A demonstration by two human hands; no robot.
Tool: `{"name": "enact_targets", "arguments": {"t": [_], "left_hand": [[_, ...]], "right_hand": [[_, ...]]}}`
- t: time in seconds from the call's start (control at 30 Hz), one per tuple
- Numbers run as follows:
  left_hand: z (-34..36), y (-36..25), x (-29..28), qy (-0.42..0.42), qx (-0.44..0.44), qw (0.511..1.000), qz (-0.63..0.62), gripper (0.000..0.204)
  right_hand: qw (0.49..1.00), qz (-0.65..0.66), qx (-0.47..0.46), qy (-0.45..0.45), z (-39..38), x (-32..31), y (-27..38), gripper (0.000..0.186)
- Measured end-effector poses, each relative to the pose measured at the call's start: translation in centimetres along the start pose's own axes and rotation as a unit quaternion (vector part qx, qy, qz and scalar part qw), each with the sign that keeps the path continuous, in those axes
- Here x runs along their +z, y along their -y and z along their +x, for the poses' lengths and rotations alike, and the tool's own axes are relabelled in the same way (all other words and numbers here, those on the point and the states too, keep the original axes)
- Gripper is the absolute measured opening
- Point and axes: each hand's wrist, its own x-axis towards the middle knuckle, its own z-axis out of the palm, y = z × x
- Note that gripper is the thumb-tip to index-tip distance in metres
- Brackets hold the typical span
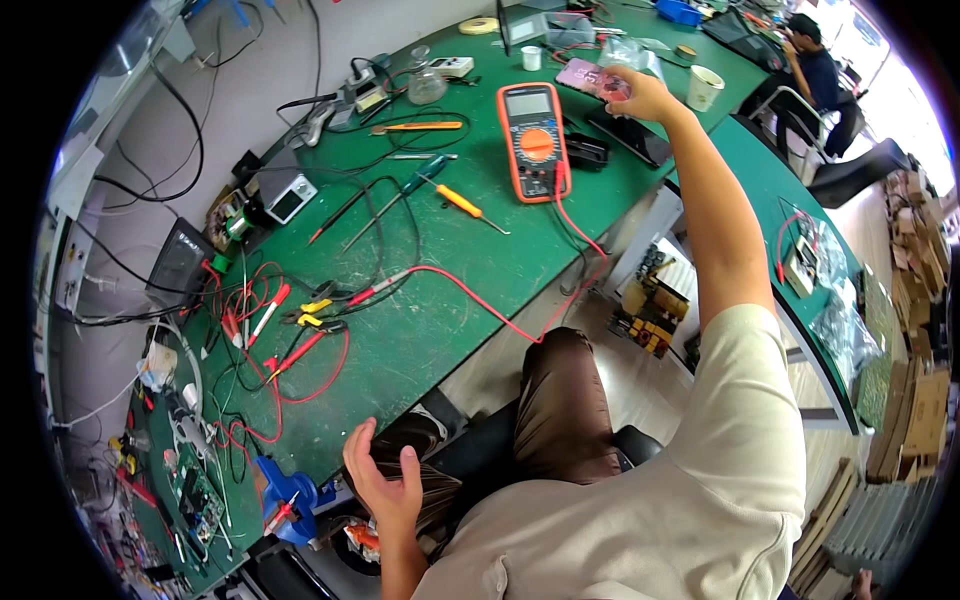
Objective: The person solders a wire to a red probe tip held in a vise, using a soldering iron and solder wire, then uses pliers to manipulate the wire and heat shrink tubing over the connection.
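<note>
One phone (579, 76) in right hand (641, 96), fingers gripping it. Left hand (388, 484), fingers spread, near one blue vise (287, 493). One orange multimeter (534, 145) on green bench (385, 372).

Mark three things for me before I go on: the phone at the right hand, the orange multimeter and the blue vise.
Phone (580, 76): head view, on its lit screen.
Orange multimeter (537, 145): head view, on its round dial.
Blue vise (296, 488): head view, on its body.
</note>
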Motion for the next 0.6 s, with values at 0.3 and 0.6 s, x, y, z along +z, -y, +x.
{"name": "enact_targets", "arguments": {"t": [0.3,0.6], "left_hand": [[1.5,-0.5,0.8,-0.002,-0.005,1.0,0.01,0.054],[1.0,-1.4,-1.9,0.018,-0.056,0.998,0.028,0.049]], "right_hand": [[0.995,0.059,-0.038,0.067,10.9,6.4,0.6,0.065],[0.915,0.247,-0.241,0.209,13.0,14.6,-2.3,0.05]]}}
